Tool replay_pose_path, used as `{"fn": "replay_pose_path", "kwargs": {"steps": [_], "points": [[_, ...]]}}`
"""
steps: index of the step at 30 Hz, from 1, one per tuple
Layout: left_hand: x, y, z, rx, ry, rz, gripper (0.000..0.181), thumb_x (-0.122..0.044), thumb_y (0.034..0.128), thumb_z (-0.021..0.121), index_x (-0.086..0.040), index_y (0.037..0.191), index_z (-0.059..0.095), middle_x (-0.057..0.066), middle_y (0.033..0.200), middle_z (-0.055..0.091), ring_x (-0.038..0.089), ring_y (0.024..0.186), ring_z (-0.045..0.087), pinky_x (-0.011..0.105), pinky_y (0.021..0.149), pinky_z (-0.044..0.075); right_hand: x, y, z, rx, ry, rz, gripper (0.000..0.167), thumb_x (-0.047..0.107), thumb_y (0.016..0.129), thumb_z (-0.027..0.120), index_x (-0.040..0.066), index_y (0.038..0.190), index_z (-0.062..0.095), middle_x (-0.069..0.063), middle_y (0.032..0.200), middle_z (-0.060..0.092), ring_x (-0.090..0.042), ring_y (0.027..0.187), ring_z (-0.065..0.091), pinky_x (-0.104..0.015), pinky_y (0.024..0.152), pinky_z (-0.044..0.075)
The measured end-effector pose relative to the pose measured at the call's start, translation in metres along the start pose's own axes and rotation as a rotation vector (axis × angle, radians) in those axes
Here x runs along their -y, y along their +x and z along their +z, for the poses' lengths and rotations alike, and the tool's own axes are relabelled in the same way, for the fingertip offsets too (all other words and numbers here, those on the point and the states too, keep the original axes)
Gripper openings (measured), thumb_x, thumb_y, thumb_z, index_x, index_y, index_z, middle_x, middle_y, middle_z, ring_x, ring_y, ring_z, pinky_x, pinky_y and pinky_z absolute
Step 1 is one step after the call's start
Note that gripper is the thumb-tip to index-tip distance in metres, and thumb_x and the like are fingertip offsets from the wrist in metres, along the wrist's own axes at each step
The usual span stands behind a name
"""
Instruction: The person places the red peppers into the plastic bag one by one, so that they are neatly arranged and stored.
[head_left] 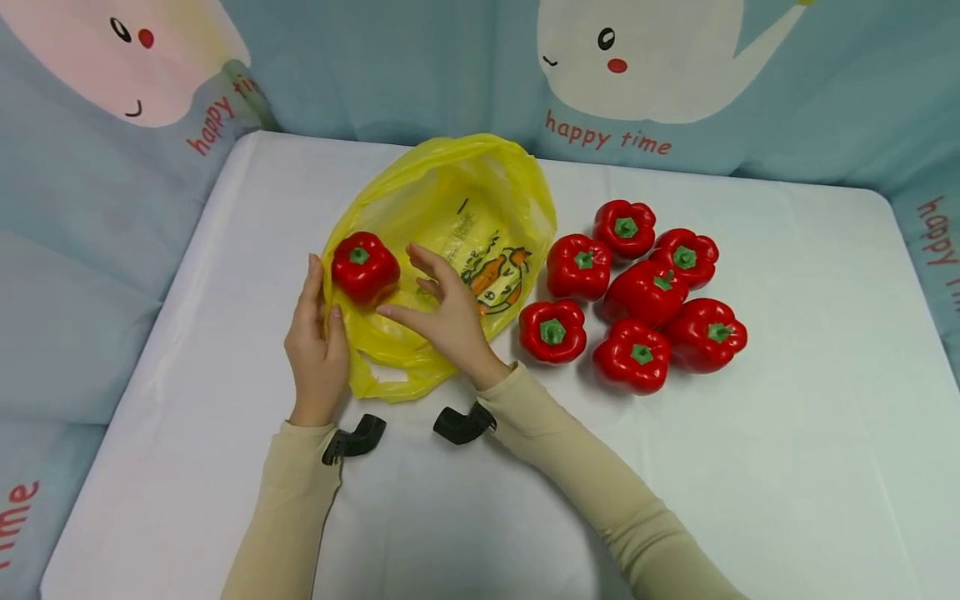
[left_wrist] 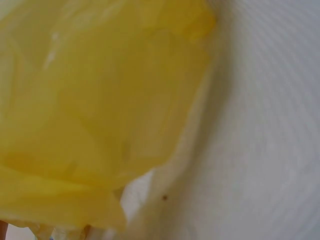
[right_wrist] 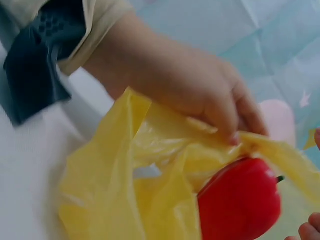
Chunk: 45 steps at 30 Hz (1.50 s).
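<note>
A yellow plastic bag (head_left: 450, 196) lies open on the white table, a cartoon figure printed inside. My left hand (head_left: 318, 354) pinches its left rim; in the right wrist view, that hand (right_wrist: 185, 80) is at the bag's edge. A red bell pepper (head_left: 365, 268) with a green stem sits just inside this rim. My right hand (head_left: 450, 321) reaches over the bag's mouth, thumb and fingers spread and apart, holding nothing. Its thumb tip is close to the pepper's lower right side. The left wrist view is mostly filled by the bag (left_wrist: 95, 100).
Several more red bell peppers (head_left: 552, 332) stand in a cluster right of the bag, stems up. Black wrist mounts (head_left: 360, 437) stick out from both sleeves. A blue curtain (head_left: 420, 67) with cartoon prints hangs behind the white table (head_left: 810, 433).
</note>
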<state>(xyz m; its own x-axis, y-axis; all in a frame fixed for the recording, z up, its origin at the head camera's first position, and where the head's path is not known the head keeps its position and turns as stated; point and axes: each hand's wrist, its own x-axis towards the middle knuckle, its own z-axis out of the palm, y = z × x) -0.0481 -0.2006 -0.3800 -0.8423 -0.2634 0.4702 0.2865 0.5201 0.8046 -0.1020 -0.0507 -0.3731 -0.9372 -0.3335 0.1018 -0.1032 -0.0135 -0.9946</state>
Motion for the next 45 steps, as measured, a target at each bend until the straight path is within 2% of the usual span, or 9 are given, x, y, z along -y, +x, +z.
{"fn": "replay_pose_path", "kwargs": {"steps": [7, 11, 16, 22, 25, 30, 32, 37, 45], "points": [[-0.001, 0.001, 0.005, 0.008, -0.017, -0.001, 0.051, 0.018, 0.0908, 0.043, 0.006, 0.14, 0.037, 0.011, 0.147, 0.037, 0.019, 0.136, 0.034, 0.029, 0.109, 0.031, 0.015, -0.023, -0.018, -0.029, 0.088, -0.111, 0.069, -0.003, 0.076, 0.075, -0.002, 0.137, 0.042, -0.014, 0.141, 0.044, -0.015, 0.129, 0.042, -0.028, 0.105, 0.039], [0.001, 0.001, 0.004, -0.001, -0.031, 0.001, 0.051, 0.018, 0.0908, 0.041, 0.006, 0.14, 0.037, 0.008, 0.148, 0.037, 0.019, 0.136, 0.033, 0.032, 0.11, 0.03, 0.03, -0.032, -0.027, -0.046, 0.097, -0.167, 0.067, -0.007, 0.075, 0.074, -0.005, 0.135, 0.043, -0.015, 0.139, 0.046, -0.018, 0.127, 0.044, -0.032, 0.105, 0.04], [0.004, 0.0, 0.002, -0.02, -0.04, -0.027, 0.052, 0.018, 0.091, 0.04, 0.003, 0.141, 0.037, 0.003, 0.148, 0.037, 0.019, 0.136, 0.034, 0.033, 0.111, 0.029, 0.05, -0.042, -0.041, -0.098, 0.099, -0.213, 0.064, -0.011, 0.074, 0.072, -0.008, 0.132, 0.044, -0.017, 0.135, 0.049, -0.018, 0.124, 0.047, -0.039, 0.103, 0.042], [0.008, -0.002, 0.001, -0.028, -0.034, -0.055, 0.053, 0.018, 0.0911, 0.041, 0.001, 0.141, 0.038, 0.002, 0.147, 0.038, 0.019, 0.136, 0.034, 0.032, 0.11, 0.031, 0.063, -0.054, -0.064, -0.134, 0.123, -0.243, 0.065, -0.02, 0.072, 0.068, -0.013, 0.131, 0.042, -0.024, 0.134, 0.047, -0.027, 0.125, 0.046, -0.04, 0.103, 0.042], [0.01, -0.001, 0.002, -0.033, -0.031, -0.044, 0.053, 0.019, 0.0908, 0.041, 0.002, 0.141, 0.038, 0.004, 0.147, 0.038, 0.02, 0.135, 0.035, 0.033, 0.11, 0.031, 0.067, -0.062, -0.077, -0.158, 0.121, -0.266, 0.064, -0.018, 0.074, 0.068, -0.013, 0.131, 0.042, -0.025, 0.134, 0.047, -0.032, 0.126, 0.045, -0.046, 0.104, 0.04], [0.011, 0.0, 0.005, -0.032, -0.038, -0.043, 0.052, 0.019, 0.0908, 0.04, 0.003, 0.14, 0.039, 0.004, 0.147, 0.039, 0.02, 0.135, 0.035, 0.032, 0.109, 0.032, 0.071, -0.075, -0.101, -0.205, 0.136, -0.286, 0.061, 0.001, 0.08, 0.073, -0.01, 0.132, 0.043, -0.025, 0.134, 0.047, -0.037, 0.126, 0.042, -0.053, 0.103, 0.037], [0.009, 0.0, 0.004, -0.029, -0.042, -0.042, 0.052, 0.018, 0.0912, 0.04, 0.003, 0.14, 0.038, 0.004, 0.147, 0.039, 0.02, 0.135, 0.035, 0.032, 0.109, 0.032, 0.071, -0.079, -0.109, -0.224, 0.134, -0.282, 0.063, 0.007, 0.08, 0.074, -0.009, 0.133, 0.043, -0.024, 0.134, 0.047, -0.038, 0.126, 0.041, -0.05, 0.103, 0.038], [0.005, 0.0, 0.003, -0.024, -0.073, -0.026, 0.05, 0.019, 0.0912, 0.039, 0.005, 0.14, 0.038, 0.008, 0.147, 0.039, 0.022, 0.135, 0.035, 0.033, 0.109, 0.033, 0.072, -0.09, -0.127, -0.315, 0.14, -0.275, 0.057, -0.003, 0.08, 0.071, -0.006, 0.132, 0.047, -0.019, 0.132, 0.051, -0.037, 0.125, 0.043, -0.041, 0.103, 0.042], [0.002, 0.0, 0.003, -0.029, -0.077, -0.03, 0.051, 0.019, 0.0909, 0.039, 0.005, 0.14, 0.039, 0.008, 0.146, 0.04, 0.022, 0.134, 0.037, 0.033, 0.108, 0.034, 0.083, -0.1, -0.153, -0.448, 0.155, -0.333, 0.051, -0.007, 0.078, 0.07, -0.006, 0.126, 0.053, -0.022, 0.127, 0.054, -0.037, 0.122, 0.045, -0.04, 0.103, 0.042]]}}
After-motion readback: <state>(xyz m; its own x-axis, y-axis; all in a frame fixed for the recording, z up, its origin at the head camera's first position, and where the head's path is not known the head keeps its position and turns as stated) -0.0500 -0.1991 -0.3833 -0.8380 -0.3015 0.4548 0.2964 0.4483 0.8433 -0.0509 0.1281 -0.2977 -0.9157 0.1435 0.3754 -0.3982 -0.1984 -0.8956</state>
